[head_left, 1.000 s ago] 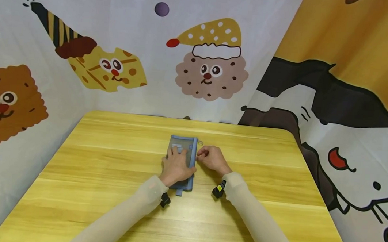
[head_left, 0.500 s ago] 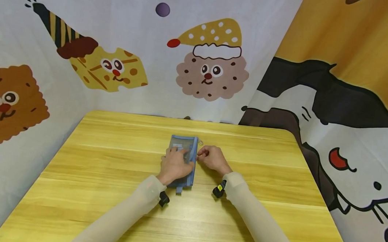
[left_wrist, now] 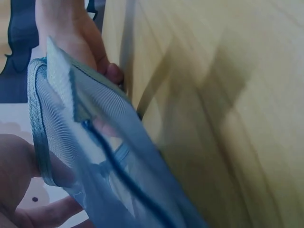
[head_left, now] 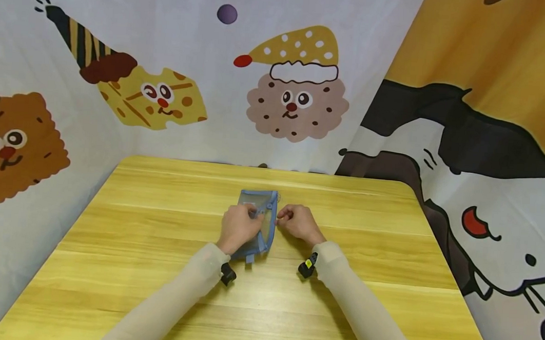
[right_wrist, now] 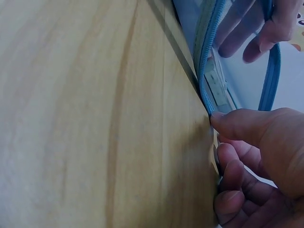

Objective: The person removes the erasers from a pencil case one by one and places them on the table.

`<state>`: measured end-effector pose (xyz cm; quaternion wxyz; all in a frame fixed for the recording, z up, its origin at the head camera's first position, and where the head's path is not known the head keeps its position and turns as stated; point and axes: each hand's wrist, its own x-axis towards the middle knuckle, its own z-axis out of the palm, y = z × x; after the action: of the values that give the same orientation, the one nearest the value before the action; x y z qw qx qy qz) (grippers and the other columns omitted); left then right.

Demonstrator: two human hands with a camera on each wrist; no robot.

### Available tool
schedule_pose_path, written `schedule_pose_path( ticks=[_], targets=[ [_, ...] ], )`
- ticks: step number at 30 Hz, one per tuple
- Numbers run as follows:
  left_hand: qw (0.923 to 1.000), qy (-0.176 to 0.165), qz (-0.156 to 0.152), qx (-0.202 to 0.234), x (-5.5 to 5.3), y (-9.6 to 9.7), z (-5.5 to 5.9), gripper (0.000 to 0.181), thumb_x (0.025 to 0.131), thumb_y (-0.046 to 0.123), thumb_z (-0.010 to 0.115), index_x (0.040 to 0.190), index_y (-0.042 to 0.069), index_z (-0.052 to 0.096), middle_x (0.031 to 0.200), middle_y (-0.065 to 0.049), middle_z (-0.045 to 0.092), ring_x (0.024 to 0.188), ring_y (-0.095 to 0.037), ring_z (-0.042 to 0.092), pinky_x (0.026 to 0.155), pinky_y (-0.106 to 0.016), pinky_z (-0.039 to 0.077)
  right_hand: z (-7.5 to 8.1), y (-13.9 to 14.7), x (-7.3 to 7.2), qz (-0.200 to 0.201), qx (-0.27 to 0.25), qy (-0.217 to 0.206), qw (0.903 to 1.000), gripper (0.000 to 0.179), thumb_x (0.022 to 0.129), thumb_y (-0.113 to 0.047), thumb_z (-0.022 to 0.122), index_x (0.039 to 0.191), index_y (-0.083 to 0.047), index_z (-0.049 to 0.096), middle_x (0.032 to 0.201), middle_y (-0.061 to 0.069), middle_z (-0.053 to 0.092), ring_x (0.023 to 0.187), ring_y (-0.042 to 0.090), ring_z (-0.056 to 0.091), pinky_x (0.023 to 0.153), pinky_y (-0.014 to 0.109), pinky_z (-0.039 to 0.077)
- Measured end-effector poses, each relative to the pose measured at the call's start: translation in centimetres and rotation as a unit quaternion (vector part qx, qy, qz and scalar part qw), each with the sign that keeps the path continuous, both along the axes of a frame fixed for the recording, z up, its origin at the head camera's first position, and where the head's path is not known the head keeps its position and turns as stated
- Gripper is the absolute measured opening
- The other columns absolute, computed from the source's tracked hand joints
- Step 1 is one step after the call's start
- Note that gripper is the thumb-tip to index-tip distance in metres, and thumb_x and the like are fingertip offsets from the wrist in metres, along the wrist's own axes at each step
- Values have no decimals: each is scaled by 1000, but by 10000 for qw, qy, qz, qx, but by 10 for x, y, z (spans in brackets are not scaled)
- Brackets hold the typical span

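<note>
A blue zip pouch [head_left: 254, 197] with see-through mesh sides lies on the wooden table, its mouth spread along the right side. My left hand [head_left: 239, 227] grips the upper layer and raises it; in the left wrist view the left thumb and fingers [left_wrist: 14, 180] close on the blue-edged mesh. At the pouch's right edge, my right hand [head_left: 299, 224] pinches the lower zipper tape [right_wrist: 205, 61], thumb tip on it in the right wrist view. Inside, a pale flat piece [right_wrist: 216, 81] shows through the opening. A small ring [head_left: 278, 197] sits at the far right corner, and a fabric tab [head_left: 250, 259] sticks out at the near end.
The yellow wood-grain table [head_left: 159, 205] stretches around the pouch. Behind it hangs a white curtain [head_left: 179, 11] printed with cartoon food, with a yellow and black printed cloth [head_left: 490, 68] on the right. Each wrist carries a small black camera [head_left: 306, 267].
My left hand has gone from lying flat on the pouch to gripping its upper layer, lifting it leftward so the mouth gapes. The right hand has stayed at the right edge.
</note>
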<state>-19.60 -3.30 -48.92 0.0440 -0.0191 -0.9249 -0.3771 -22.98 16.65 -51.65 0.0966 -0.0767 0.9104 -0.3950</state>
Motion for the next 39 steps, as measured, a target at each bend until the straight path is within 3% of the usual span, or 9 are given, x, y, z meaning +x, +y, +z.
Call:
schedule_pose_path(
  ticks=[10,17,25,33,39],
  targets=[
    [9958,-378,106,824,-3,-16,15,24,93,28,65,91,9,80,69,-3,75,48,-13,62,41,-27,45,1,0,1,-55,-59,62,9999,3,89,-11,75,93,-11,75,80,1,72,71,13,62,64,25,47],
    [9972,-491,173,528,-11,-21,24,29,93,25,72,67,12,69,58,-1,68,42,-12,50,40,-24,35,1,0,2,-77,-119,-18,9999,3,92,-10,73,93,-10,75,87,0,77,79,13,69,62,25,45],
    [9951,-849,271,423,-15,-21,23,57,90,36,80,46,16,50,40,6,41,36,-10,33,36,-24,24,-1,-1,1,-144,-33,41,9999,10,90,-7,68,91,-13,76,84,0,75,73,13,63,65,25,45],
    [9937,-1003,-187,464,-14,-27,32,41,92,24,76,55,12,67,50,1,61,38,-10,37,38,-23,29,-1,-2,1,-161,-1,33,9999,9,90,-9,69,91,-14,76,81,-1,73,72,13,62,65,26,45],
    [9889,-1275,-251,726,-12,-31,39,38,96,23,71,60,10,65,50,3,52,41,-10,32,42,-25,30,0,-1,2,-204,-6,0,9998,6,91,-11,71,92,-14,76,77,0,69,70,15,59,65,27,45]
  ],
)
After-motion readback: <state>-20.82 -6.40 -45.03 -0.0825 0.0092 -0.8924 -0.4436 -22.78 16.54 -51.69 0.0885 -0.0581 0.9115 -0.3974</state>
